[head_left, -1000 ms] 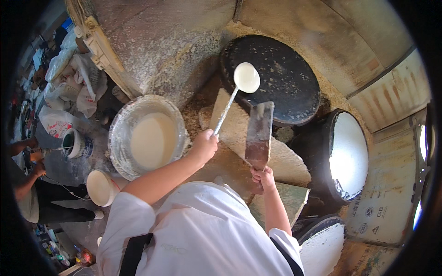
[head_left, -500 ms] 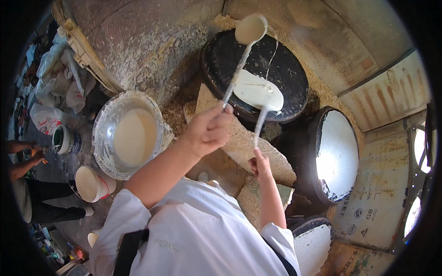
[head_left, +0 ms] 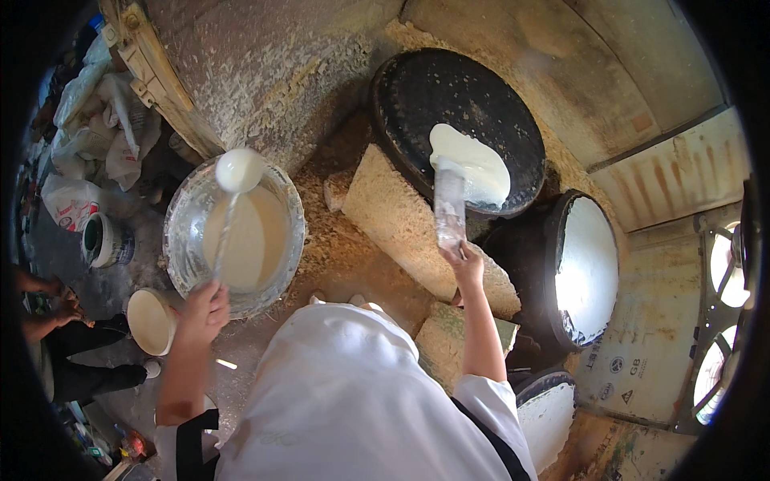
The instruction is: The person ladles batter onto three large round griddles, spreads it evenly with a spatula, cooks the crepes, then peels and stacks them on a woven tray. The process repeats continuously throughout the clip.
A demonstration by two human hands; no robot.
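My left hand (head_left: 202,311) is closed round the handle of a long ladle (head_left: 240,171). The ladle's bowl, coated in pale batter, hangs over the far part of a wide basin (head_left: 176,268) that holds creamy batter (head_left: 245,236). Out to the right, my right hand (head_left: 466,266) grips a flat, batter-smeared scraper (head_left: 449,210). Its far end meets the near left edge of a white batter puddle (head_left: 473,164). This puddle lies on the near side of a round black griddle (head_left: 457,88).
A pale bucket (head_left: 151,322) and a smaller tub (head_left: 104,240) stand left of the basin. A co-worker's hands (head_left: 60,301) show at the far left. Two more round griddles, one with a white sheet (head_left: 589,268), stand to the right. A crusted board (head_left: 401,216) leans below the black griddle.
My left hand has swung the ladle left, from above the griddle to over the basin. The scraper now shows its broad face, and the thin batter trail across the griddle is gone.
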